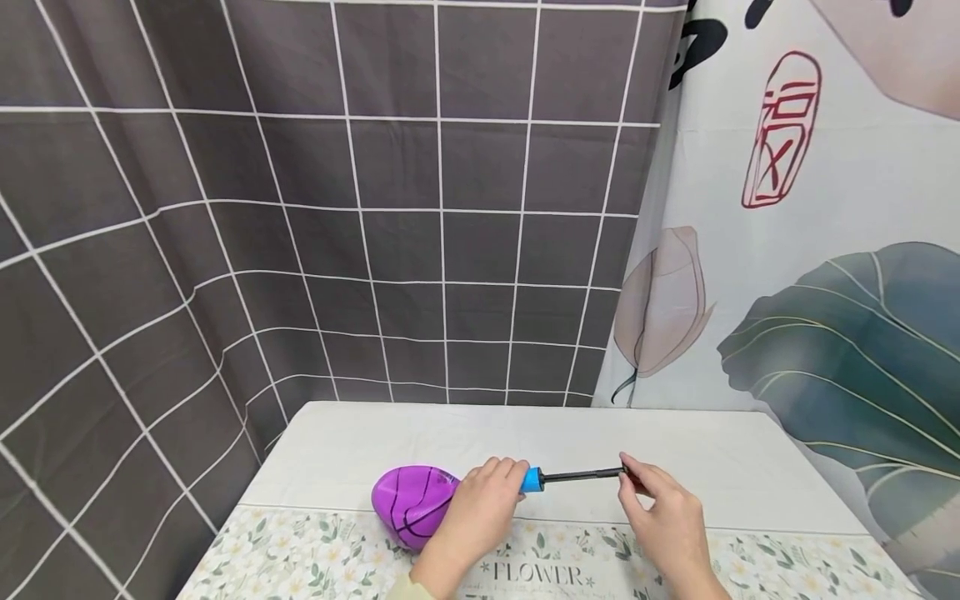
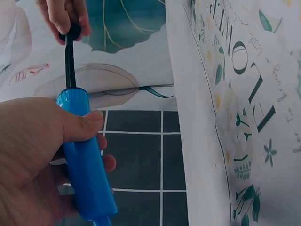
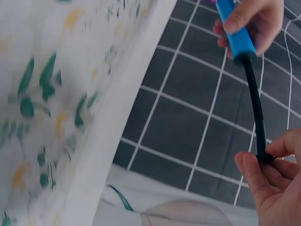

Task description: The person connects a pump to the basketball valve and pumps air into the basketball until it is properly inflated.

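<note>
A blue hand air pump [image 1: 532, 480] lies level above the table, its black rod [image 1: 581, 476] drawn far out to the right. My left hand [image 1: 480, 504] grips the blue barrel [image 2: 87, 160], thumb across it and fingers wrapped behind. The right hand [image 1: 667, 508] pinches the black handle [image 3: 265, 157] at the rod's end between thumb and fingers. Left of the left hand is a purple ball [image 1: 412, 500] with black lines, dented and partly soft. Behind that hand, the join between pump and ball is hidden in the head view.
The table [image 1: 420, 429] has a white cloth with a floral printed front band [image 1: 300, 554] reading FLOWER. Behind and at the left hangs a dark grey curtain [image 1: 390, 250] with a white grid. A white cloth with leaf prints [image 1: 847, 350] hangs at the right.
</note>
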{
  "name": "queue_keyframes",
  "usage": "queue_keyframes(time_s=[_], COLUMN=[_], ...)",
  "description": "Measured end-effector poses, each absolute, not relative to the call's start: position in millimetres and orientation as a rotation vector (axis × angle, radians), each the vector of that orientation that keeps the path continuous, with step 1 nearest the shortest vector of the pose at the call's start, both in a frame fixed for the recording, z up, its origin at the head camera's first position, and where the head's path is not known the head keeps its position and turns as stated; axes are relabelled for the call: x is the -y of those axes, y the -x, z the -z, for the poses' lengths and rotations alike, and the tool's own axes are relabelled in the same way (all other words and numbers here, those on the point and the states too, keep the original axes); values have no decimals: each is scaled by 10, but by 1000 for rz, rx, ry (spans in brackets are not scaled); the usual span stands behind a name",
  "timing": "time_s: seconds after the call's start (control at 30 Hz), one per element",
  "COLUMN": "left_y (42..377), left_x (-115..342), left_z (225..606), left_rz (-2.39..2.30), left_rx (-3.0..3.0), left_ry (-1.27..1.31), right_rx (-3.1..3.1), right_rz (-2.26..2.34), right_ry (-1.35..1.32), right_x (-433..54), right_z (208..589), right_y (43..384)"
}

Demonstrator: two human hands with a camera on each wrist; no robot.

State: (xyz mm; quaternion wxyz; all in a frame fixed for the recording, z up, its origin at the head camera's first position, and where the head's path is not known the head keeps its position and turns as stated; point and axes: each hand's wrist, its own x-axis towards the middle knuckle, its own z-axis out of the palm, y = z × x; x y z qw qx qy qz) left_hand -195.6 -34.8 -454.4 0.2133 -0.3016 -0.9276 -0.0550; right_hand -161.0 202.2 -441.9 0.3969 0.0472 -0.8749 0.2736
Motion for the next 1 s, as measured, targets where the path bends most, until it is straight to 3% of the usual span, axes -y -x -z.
queue_keyframes(time_s=[0.53,1.0], left_y=[1907,1944], left_x=[277,391], left_z=[4546,4553], left_rz=[68,128], left_rx=[2562,2595], left_ry=[877,837], right_rx=[2282,2263], right_rz=[-739,-681], right_ry=[-322,-198], right_x=[-1439,-1793], right_z=[4618,4479], right_y=[1596,1609])
